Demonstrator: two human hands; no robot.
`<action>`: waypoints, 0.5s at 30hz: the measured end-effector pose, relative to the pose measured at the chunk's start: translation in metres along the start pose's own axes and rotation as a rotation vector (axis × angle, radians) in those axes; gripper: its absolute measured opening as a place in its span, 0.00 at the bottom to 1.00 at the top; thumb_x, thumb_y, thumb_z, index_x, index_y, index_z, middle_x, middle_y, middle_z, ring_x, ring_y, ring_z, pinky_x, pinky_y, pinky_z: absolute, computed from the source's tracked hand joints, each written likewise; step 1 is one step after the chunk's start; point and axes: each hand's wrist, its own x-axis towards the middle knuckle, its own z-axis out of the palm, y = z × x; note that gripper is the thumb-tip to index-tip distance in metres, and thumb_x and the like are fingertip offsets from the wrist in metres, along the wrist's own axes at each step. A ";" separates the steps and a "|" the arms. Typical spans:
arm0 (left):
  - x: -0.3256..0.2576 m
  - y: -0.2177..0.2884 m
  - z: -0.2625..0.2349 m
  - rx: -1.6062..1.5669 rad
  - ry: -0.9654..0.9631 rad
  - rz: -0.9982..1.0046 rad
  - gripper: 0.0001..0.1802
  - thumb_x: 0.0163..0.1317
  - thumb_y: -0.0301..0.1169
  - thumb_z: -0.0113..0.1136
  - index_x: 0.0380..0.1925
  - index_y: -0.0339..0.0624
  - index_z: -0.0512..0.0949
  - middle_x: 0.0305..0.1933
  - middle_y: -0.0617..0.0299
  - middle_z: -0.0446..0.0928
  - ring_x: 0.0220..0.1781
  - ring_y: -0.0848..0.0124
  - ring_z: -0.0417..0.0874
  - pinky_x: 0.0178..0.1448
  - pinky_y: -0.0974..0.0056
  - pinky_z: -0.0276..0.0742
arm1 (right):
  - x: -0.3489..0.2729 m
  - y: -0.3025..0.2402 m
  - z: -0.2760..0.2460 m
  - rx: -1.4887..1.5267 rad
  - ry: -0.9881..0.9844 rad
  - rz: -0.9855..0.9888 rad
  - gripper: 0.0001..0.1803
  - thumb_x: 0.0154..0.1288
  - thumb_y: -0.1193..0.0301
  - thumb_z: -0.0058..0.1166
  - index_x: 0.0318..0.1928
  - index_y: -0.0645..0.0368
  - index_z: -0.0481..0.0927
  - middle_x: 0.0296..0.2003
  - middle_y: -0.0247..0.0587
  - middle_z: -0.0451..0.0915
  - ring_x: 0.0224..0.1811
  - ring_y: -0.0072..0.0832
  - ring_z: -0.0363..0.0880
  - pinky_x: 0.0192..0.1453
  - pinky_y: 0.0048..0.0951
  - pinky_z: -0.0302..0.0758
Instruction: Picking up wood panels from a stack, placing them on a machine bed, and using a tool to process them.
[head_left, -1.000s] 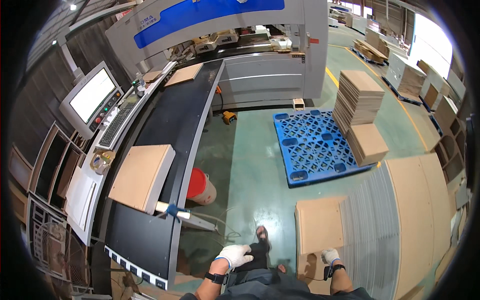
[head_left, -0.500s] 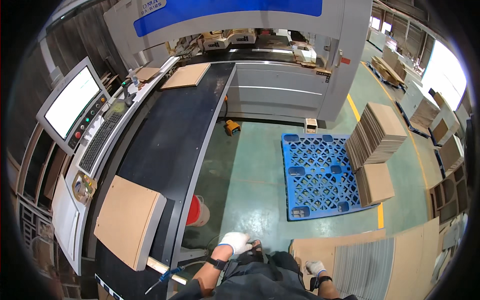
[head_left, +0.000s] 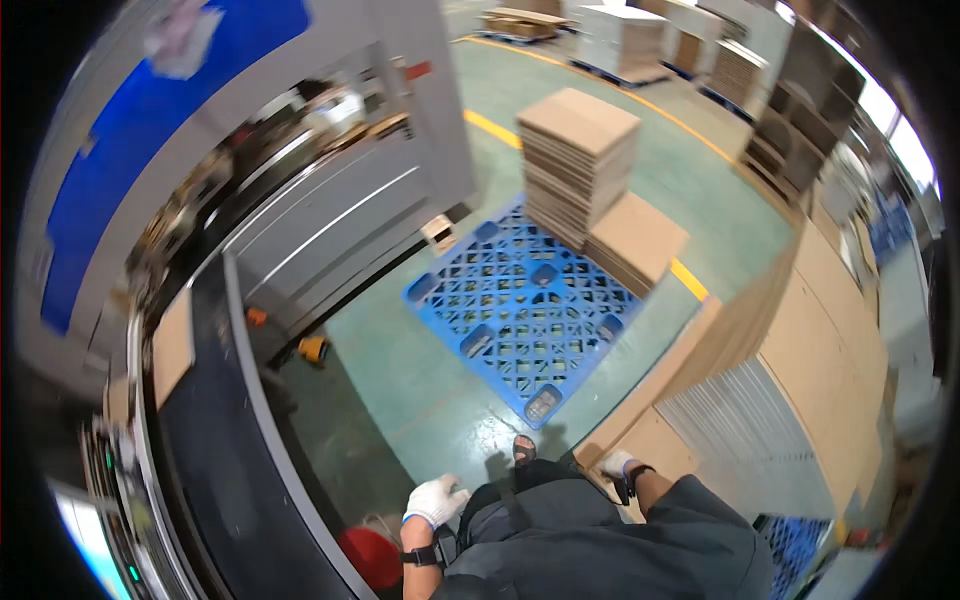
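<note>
— Cardboard, brown and corrugated, is what the right hand (head_left: 618, 464) in its white work glove is set against: the near corner of the big stack of flat brown cardboard sheets (head_left: 800, 340) standing at the person's right side. Can a grip be made out?

— Not fully. The right-hand fingers are laid on the stack's edge, but whether they are closed round a sheet cannot be told — the corner and the grey sleeve (head_left: 690, 510) hide them.

— And the left hand (head_left: 436, 500)?

— Also white-gloved, held free at hip height beside the grey trousers, fingers loosely curled and clamped on nothing. It hangs above the green painted floor (head_left: 400, 390), near the round red bucket (head_left: 372, 556) and the dark conveyor belt (head_left: 215, 450) at the left.

— How should a sheet be taken well?

— It is judged that both hands should be brought to the sheet, at opposite edges, since such a broad, thin board would bend or sail if lifted by one corner. Only the top sheet should be peeled, so the stack is not dragged askew.

— Anything to be minded around it?

— The blue plastic lattice pallet (head_left: 510, 310) ahead, with two lower piles of brown cardboard (head_left: 580, 150) on its far side, should be stepped round.
</note>
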 end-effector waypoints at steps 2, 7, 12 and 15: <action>0.030 0.005 -0.033 0.060 -0.042 0.064 0.28 0.64 0.55 0.64 0.52 0.46 0.84 0.49 0.45 0.86 0.54 0.47 0.86 0.58 0.48 0.81 | 0.020 0.022 0.003 0.030 0.100 -0.119 0.09 0.51 0.62 0.68 0.33 0.49 0.90 0.36 0.43 0.89 0.47 0.46 0.88 0.45 0.46 0.82; 0.078 0.000 -0.076 0.040 -0.049 -0.001 0.26 0.63 0.53 0.67 0.51 0.46 0.84 0.46 0.47 0.87 0.52 0.48 0.87 0.56 0.49 0.81 | -0.018 -0.054 -0.065 0.795 0.122 0.112 0.14 0.68 0.61 0.55 0.35 0.59 0.85 0.26 0.38 0.85 0.26 0.28 0.84 0.34 0.36 0.80; 0.136 -0.004 -0.101 0.092 -0.176 0.082 0.26 0.63 0.53 0.67 0.51 0.47 0.84 0.46 0.49 0.87 0.52 0.48 0.87 0.56 0.49 0.82 | 0.000 -0.057 -0.074 0.924 0.107 0.230 0.15 0.71 0.60 0.57 0.44 0.58 0.84 0.33 0.38 0.87 0.28 0.26 0.84 0.35 0.33 0.81; 0.186 -0.008 -0.119 0.099 -0.205 0.169 0.27 0.63 0.55 0.67 0.52 0.48 0.84 0.47 0.48 0.87 0.53 0.48 0.87 0.58 0.49 0.81 | 0.006 -0.047 -0.071 0.435 0.143 0.059 0.13 0.64 0.66 0.62 0.48 0.49 0.85 0.42 0.37 0.86 0.42 0.37 0.87 0.44 0.41 0.83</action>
